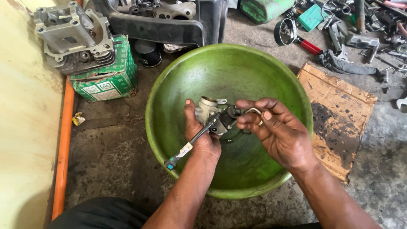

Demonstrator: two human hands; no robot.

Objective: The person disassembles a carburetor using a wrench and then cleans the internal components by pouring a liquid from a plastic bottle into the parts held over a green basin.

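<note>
Fingers point(250, 114) of the right hand point(277, 133) are curled in and pinched on the right end of a small grey metal carburettor point(214, 112), thumb underneath, with a bent wire-like piece showing between the fingertips. The left hand point(203, 135) is closed around the carburettor's left side, its thumb lying up along the pale round body, and the same grip seems to hold a slim dark screwdriver point(193, 142) whose tip sits at the part while its handle slants down and left across the wrist; how firmly that tool is clasped cannot be told. The carburettor is held just above the middle of a wide green basin point(169, 85), which rests on a stained concrete floor point(110, 144). To the right of the basin lies an oil-darkened piece of cardboard point(339, 106), touching or nearly touching its rim. Beyond it, at the upper right, a heap of hand tools point(360, 34) is spread out, among them a red-handled round tool point(292, 36). At the upper left a grey engine cylinder head point(72, 36) sits on top of a green and white carton point(108, 72). An orange pipe point(63, 140) runs along the foot of a yellow wall point(25, 118) at the left.
</note>
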